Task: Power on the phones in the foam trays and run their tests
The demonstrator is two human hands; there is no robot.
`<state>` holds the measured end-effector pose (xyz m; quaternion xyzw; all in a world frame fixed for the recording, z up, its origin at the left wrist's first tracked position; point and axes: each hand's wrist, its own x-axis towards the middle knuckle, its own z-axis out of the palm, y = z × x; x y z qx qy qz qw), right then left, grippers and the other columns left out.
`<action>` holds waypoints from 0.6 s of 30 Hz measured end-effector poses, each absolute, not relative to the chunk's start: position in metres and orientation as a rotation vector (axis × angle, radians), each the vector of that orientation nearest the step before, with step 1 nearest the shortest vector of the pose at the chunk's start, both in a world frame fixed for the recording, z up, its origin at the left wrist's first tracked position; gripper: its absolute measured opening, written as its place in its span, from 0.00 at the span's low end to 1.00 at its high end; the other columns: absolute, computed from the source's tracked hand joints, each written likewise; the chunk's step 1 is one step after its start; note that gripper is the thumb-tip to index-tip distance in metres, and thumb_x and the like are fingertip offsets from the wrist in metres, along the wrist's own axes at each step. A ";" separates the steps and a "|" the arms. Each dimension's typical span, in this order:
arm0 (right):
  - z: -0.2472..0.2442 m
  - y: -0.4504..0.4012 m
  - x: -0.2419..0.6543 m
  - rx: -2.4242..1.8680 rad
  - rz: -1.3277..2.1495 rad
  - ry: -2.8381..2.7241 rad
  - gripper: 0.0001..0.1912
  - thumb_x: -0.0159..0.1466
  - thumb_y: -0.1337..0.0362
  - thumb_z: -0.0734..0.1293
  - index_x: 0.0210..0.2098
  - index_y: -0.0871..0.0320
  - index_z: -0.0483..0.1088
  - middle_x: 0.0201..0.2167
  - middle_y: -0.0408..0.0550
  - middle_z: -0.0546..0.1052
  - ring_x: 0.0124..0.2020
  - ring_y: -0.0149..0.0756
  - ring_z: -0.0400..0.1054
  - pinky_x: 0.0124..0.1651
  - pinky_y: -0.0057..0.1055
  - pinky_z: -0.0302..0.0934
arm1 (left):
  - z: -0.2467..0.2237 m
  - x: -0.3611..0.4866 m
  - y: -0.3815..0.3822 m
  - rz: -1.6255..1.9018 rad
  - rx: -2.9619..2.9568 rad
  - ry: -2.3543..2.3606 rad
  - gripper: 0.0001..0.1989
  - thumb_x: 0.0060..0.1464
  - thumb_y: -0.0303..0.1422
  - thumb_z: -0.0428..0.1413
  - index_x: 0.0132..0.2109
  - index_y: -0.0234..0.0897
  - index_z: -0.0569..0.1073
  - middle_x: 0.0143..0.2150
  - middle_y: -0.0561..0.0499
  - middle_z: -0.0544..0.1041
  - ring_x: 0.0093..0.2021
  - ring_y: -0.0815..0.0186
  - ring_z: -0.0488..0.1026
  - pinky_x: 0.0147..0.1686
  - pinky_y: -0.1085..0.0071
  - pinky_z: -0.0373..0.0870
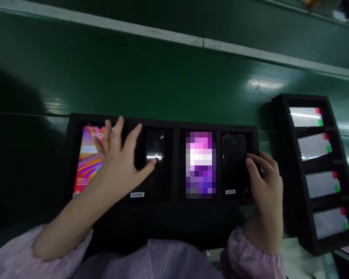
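Observation:
A black tray point(177, 166) with several compartments holds phones side by side. My left hand point(119, 155) is over its left half, fingers spread and thumb tip at the dark screen of the second phone point(155, 145). Partly behind that hand, the leftmost phone point(84, 166) is lit with a colourful swirl. The third phone point(200, 164) shows a pixelated pink and purple area. At the right end, my right hand point(263, 174) pinches with thumb and index finger at the right edge of a dark phone point(234, 162); its other fingers are partly hidden near the tray's end wall.
To the right stands another black tray point(305, 162), holding several pale, flat pieces point(322, 184) with red and green tabs. The bench surface point(151, 77) is green, and a pale strip point(163, 31) crosses it farther back. White labels point(137, 195) mark the dark phones' lower ends.

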<state>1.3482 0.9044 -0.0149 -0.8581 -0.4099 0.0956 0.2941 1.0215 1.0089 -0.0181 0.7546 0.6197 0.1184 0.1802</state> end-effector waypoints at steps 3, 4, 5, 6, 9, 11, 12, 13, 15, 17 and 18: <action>-0.022 0.905 1.345 -2.309 0.105 -1.161 0.30 0.62 0.38 0.65 0.40 0.57 0.83 0.55 0.60 0.79 0.57 0.57 0.74 0.59 0.56 0.68 | -0.024 1.048 1.006 0.369 2.262 1.691 0.40 0.60 0.43 0.56 0.74 0.30 0.59 0.79 0.26 0.45 0.80 0.29 0.29 0.73 0.25 0.30; -0.024 0.905 1.344 -2.309 0.060 -1.175 0.29 0.63 0.38 0.64 0.39 0.57 0.83 0.54 0.60 0.79 0.56 0.57 0.75 0.58 0.56 0.68 | -0.024 1.054 1.006 0.367 2.278 1.685 0.40 0.61 0.42 0.57 0.75 0.31 0.58 0.79 0.27 0.44 0.80 0.31 0.27 0.73 0.25 0.29; -0.026 0.904 1.343 -2.305 0.021 -1.184 0.28 0.65 0.39 0.63 0.37 0.57 0.82 0.53 0.60 0.80 0.54 0.56 0.75 0.57 0.55 0.69 | -0.024 1.058 1.007 0.360 2.287 1.678 0.40 0.61 0.41 0.57 0.75 0.31 0.57 0.79 0.27 0.43 0.80 0.32 0.26 0.74 0.26 0.28; -0.027 0.903 1.342 -2.299 -0.007 -1.190 0.28 0.66 0.40 0.63 0.36 0.56 0.82 0.52 0.59 0.80 0.53 0.56 0.76 0.57 0.55 0.69 | -0.024 1.060 1.007 0.359 2.291 1.677 0.40 0.61 0.40 0.57 0.75 0.31 0.56 0.79 0.27 0.42 0.80 0.33 0.25 0.74 0.27 0.28; -0.030 0.902 1.341 -2.285 -0.032 -1.221 0.25 0.66 0.41 0.65 0.35 0.56 0.81 0.53 0.60 0.80 0.53 0.57 0.76 0.58 0.59 0.68 | -0.023 1.060 1.008 0.386 2.284 1.674 0.41 0.58 0.37 0.58 0.74 0.29 0.57 0.79 0.26 0.42 0.80 0.32 0.25 0.75 0.27 0.31; -0.032 0.901 1.341 -2.257 -0.056 -1.287 0.24 0.67 0.42 0.66 0.36 0.56 0.80 0.54 0.60 0.79 0.58 0.61 0.73 0.61 0.63 0.65 | -0.023 1.059 1.009 0.422 2.291 1.637 0.39 0.58 0.36 0.58 0.73 0.28 0.59 0.78 0.26 0.43 0.80 0.31 0.27 0.75 0.27 0.33; -0.034 0.901 1.341 -2.232 -0.093 -1.331 0.23 0.67 0.41 0.67 0.37 0.56 0.79 0.56 0.61 0.78 0.63 0.64 0.69 0.63 0.66 0.62 | -0.024 1.060 1.010 0.438 2.300 1.612 0.38 0.58 0.36 0.58 0.72 0.29 0.61 0.79 0.27 0.43 0.80 0.32 0.27 0.76 0.28 0.33; -0.036 0.902 1.341 -2.202 -0.140 -1.380 0.23 0.68 0.41 0.67 0.38 0.56 0.79 0.59 0.61 0.76 0.68 0.66 0.62 0.65 0.69 0.59 | -0.024 1.061 1.011 0.459 2.310 1.587 0.36 0.58 0.35 0.57 0.71 0.31 0.63 0.79 0.30 0.44 0.80 0.33 0.28 0.77 0.29 0.33; -0.040 0.902 1.341 -2.122 -0.231 -1.489 0.24 0.69 0.41 0.67 0.40 0.56 0.79 0.65 0.61 0.71 0.75 0.69 0.49 0.69 0.73 0.51 | -0.026 1.064 1.013 0.513 2.327 1.555 0.30 0.59 0.34 0.56 0.68 0.36 0.66 0.80 0.36 0.45 0.81 0.37 0.30 0.78 0.32 0.33; -0.043 0.902 1.344 -2.051 -0.237 -1.580 0.24 0.71 0.42 0.66 0.43 0.57 0.79 0.69 0.61 0.67 0.77 0.69 0.44 0.71 0.75 0.47 | -0.027 1.065 1.015 0.532 2.328 1.554 0.27 0.60 0.34 0.56 0.66 0.37 0.68 0.80 0.38 0.45 0.81 0.38 0.31 0.77 0.32 0.34; -0.043 0.901 1.346 -2.032 -0.205 -1.609 0.24 0.71 0.42 0.65 0.45 0.58 0.79 0.69 0.61 0.66 0.77 0.68 0.46 0.72 0.74 0.47 | -0.027 1.063 1.016 0.549 2.325 1.554 0.27 0.60 0.34 0.57 0.65 0.35 0.69 0.80 0.36 0.46 0.81 0.36 0.32 0.77 0.31 0.34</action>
